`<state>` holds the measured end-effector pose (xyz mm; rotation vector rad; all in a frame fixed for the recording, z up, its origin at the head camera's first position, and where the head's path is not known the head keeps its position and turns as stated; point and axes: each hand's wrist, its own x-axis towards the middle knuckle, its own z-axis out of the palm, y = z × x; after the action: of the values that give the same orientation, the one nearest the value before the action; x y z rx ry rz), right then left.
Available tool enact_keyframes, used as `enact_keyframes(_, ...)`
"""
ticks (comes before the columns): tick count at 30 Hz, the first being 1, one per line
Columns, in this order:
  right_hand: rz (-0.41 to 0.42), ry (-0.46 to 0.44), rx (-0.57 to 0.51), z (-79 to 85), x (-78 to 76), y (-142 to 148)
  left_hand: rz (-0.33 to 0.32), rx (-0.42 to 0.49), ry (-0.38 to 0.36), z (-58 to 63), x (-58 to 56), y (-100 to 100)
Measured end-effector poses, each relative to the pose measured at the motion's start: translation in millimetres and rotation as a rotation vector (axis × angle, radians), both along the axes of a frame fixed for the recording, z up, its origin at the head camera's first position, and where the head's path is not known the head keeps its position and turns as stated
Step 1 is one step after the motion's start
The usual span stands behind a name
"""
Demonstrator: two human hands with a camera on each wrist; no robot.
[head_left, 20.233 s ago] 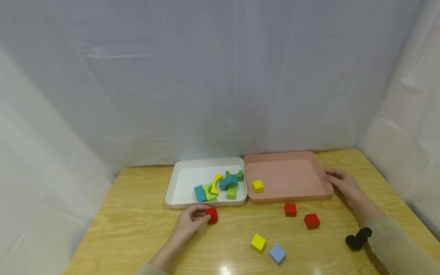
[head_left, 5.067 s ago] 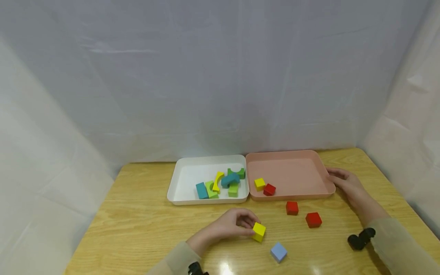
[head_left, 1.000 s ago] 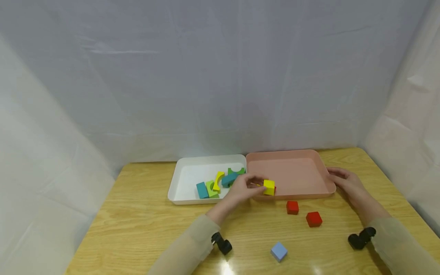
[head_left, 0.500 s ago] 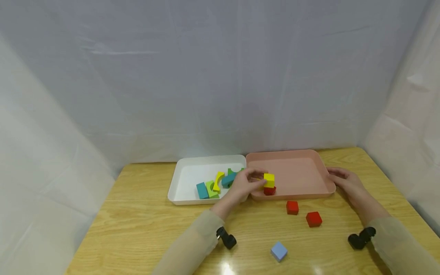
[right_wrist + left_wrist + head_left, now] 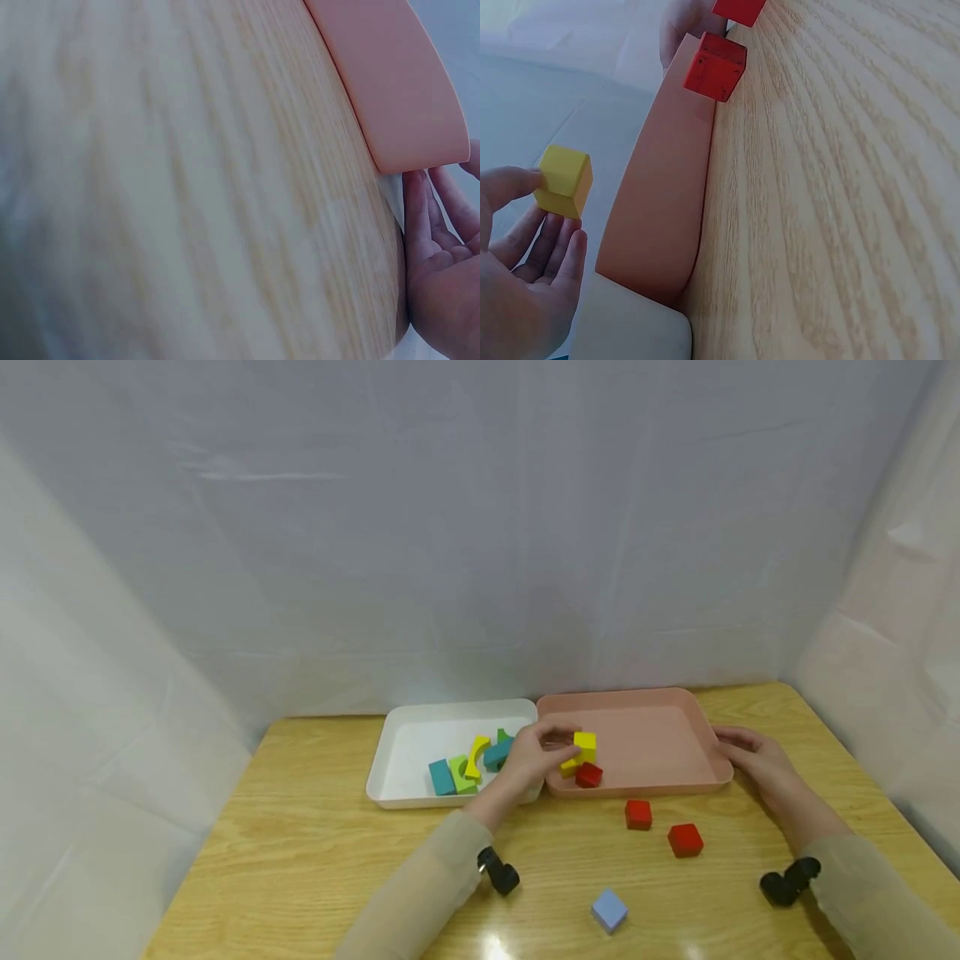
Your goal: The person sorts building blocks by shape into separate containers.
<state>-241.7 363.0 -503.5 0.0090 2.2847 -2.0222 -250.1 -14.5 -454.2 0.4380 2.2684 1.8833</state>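
Note:
My left hand point(image 5: 531, 762) pinches a yellow cube point(image 5: 586, 746) between thumb and fingers, above the left part of the pink tray point(image 5: 637, 789). The left wrist view shows this cube point(image 5: 564, 180) raised at the tips of the thumb and fingers. Below it in the tray lie a red cube point(image 5: 588, 776) and another yellow cube point(image 5: 568, 768), partly hidden. My right hand point(image 5: 757, 766) touches the tray's right end. Seen from the right wrist, its fingers point(image 5: 417, 210) stretch straight to the tray's end wall point(image 5: 405, 112).
A white tray point(image 5: 408, 802) adjoins the pink one, holding several teal, green and yellow blocks, including a yellow arch point(image 5: 476, 757); my left hand covers some. On the wooden table point(image 5: 300, 860) lie two red cubes, one nearer the tray point(image 5: 638, 815), one further right point(image 5: 686, 840), and a light-blue cube point(image 5: 609, 911).
My left hand has picked the yellow cube off the table and carried it over the pink tray, lately shifting slightly back and left. Earlier a red cube went into that tray. The right hand stays put.

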Motion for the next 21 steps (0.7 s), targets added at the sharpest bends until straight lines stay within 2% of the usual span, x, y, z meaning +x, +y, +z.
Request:
enact_keyframes(12,-0.002,-0.008,-0.044,0.5,1.2,0.0,0.047,-0.016,-0.027,-0.6,-6.2,5.6)
enact_keyframes(21,-0.007,0.005,-0.028,0.2,1.9,0.6,0.061,-0.058,-0.004,-0.5,-9.3,8.8)
